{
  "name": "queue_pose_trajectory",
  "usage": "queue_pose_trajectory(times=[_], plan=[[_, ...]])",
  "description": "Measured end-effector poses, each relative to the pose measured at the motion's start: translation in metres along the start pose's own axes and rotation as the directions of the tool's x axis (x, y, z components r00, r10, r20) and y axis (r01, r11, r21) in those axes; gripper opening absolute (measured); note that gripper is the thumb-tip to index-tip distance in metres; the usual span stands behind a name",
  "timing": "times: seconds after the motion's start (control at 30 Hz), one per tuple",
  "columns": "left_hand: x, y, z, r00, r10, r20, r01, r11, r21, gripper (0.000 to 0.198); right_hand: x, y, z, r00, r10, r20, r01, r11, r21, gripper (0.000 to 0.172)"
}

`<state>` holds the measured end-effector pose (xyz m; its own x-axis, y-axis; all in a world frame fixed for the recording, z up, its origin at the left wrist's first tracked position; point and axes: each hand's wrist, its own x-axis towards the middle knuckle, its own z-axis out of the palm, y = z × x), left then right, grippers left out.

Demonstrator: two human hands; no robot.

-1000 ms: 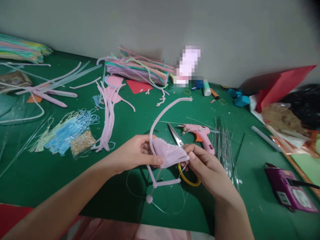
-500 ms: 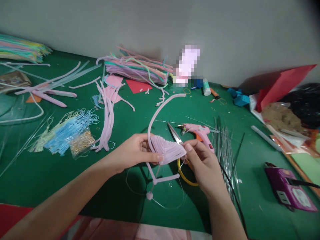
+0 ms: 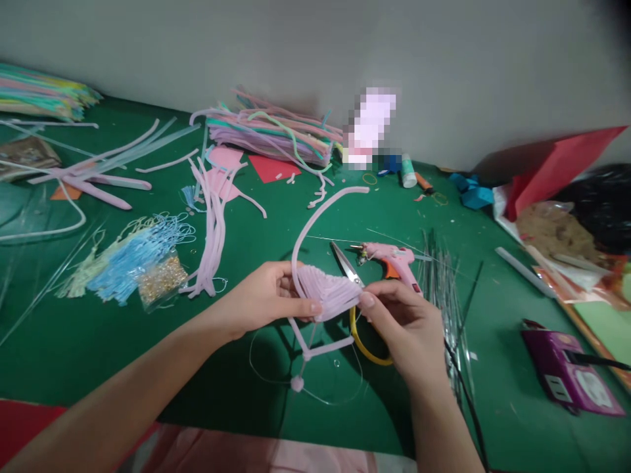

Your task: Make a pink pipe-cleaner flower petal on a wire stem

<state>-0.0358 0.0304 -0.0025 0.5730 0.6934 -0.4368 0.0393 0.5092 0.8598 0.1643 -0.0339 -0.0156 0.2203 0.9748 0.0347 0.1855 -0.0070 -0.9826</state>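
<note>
My left hand [image 3: 261,299] is closed on a fan-shaped piece of wound pink pipe cleaners [image 3: 328,293], held above the green table [image 3: 123,341]. A long free end of pink pipe cleaner [image 3: 320,220] arcs up and away from the piece, and a short pink frame with a small pompom [image 3: 296,383] hangs below it. My right hand [image 3: 404,325] pinches the right tip of the same piece with thumb and forefinger. A thin clear wire loop [image 3: 315,394] lies on the table under both hands.
Yellow-handled scissors [image 3: 352,289] and a pink glue gun [image 3: 394,257] lie just behind my right hand. Thin wires [image 3: 441,276] lie to the right, a purple box [image 3: 574,381] beyond them. Pink pipe cleaners [image 3: 211,230], blue tassels [image 3: 138,253] and coloured bundles [image 3: 271,135] lie to the left and rear.
My right hand has shifted slightly left and up along the pink piece's right tip. The long free end has swung a little to the left. My left hand has stayed in place.
</note>
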Motion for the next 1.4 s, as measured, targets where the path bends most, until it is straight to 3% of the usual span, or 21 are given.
queue_pose_trajectory(times=[0.47,0.67,0.83,1.1,1.4], plan=[[0.003,-0.003,0.000,1.000,-0.011,0.029,0.010,0.999,0.034,0.026,0.000,0.000,0.003,0.999,0.048,-0.005,-0.049,0.995,-0.082,0.014],[0.003,-0.004,0.001,1.000,-0.005,0.026,0.004,0.999,0.052,0.025,-0.001,-0.002,0.004,0.995,0.091,0.029,-0.090,0.996,-0.020,0.017],[0.003,-0.004,-0.001,1.000,-0.008,0.007,0.007,0.998,0.060,0.029,0.001,0.000,0.000,0.986,0.096,0.135,-0.108,0.991,0.083,0.035],[0.001,0.001,0.000,0.999,0.021,-0.041,-0.018,0.997,0.074,0.025,-0.005,0.000,0.006,0.920,0.230,0.317,-0.237,0.971,-0.017,0.021],[0.001,-0.001,0.001,0.999,0.017,-0.051,-0.012,0.996,0.084,0.029,-0.007,0.003,0.018,0.876,0.300,0.378,-0.314,0.949,-0.025,0.022]])
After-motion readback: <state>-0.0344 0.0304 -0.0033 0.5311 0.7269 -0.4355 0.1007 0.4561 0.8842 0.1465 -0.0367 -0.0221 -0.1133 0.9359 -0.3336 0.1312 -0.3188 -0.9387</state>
